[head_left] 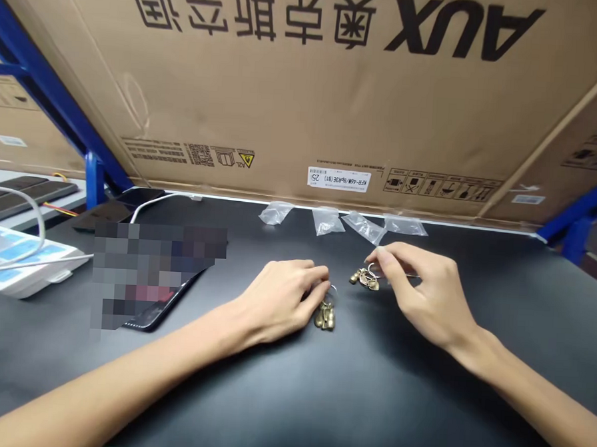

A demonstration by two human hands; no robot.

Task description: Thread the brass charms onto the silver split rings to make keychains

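Observation:
My left hand (279,302) rests on the black tabletop (359,393), its fingertips at the small metal ring of a brass charm keyring (325,316). The charm lies on the table under those fingers. My right hand (420,290) is to the right, its thumb and fingers pinching the ring of a second brass charm keyring (365,278). That charm hangs low against the tabletop. Both charms are small and cluster-shaped, and their exact form is hard to make out.
Several small clear plastic bags (327,220) lie along the far table edge under a large AUX cardboard box (305,90). To the left are a black phone (166,316), partly covered by a pixelated patch, and a white box (21,265) with a white cable.

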